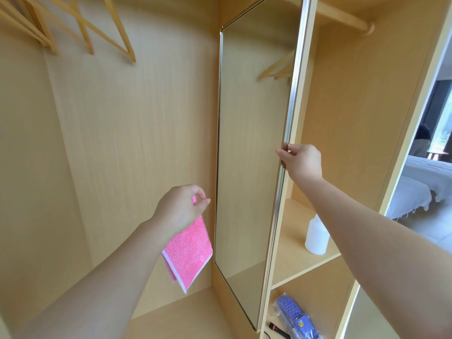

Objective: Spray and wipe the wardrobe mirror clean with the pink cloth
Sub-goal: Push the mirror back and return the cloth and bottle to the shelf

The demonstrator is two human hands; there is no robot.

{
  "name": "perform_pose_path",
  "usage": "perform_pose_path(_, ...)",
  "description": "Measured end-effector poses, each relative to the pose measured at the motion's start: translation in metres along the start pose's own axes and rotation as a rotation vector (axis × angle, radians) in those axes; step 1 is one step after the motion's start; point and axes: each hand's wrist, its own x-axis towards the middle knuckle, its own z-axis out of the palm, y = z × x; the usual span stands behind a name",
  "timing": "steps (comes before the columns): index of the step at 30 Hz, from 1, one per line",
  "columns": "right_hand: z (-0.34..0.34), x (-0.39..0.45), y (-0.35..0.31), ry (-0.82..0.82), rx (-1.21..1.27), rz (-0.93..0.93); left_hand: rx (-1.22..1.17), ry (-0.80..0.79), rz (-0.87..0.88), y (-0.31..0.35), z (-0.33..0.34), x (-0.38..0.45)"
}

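A tall mirror with a thin metal frame stands inside the light wood wardrobe, turned edge-on to me, its glass facing left. My right hand grips its near metal edge at about mid height. To the left of the mirror's lower half, my left hand pinches a corner of the pink cloth, which hangs down folded and free. A white bottle stands on a shelf right of the mirror, partly hidden behind my right forearm; its top is not visible.
Wooden hangers hang at the upper left. Below the shelf, a purple item in plastic wrap and a black object with a cable lie in a lower compartment. A bed shows at the far right.
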Motion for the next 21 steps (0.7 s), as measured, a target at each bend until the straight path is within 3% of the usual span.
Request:
perform_pose_path(10,-0.038,-0.028,0.014,-0.047,-0.157,-0.032,-0.052,-0.049,0.082,0.029,0.011,-0.006)
perform_pose_path(21,-0.116,-0.046,0.109,-0.107,-0.345,0.158,-0.08,-0.242,0.255,0.109,0.086,-0.022)
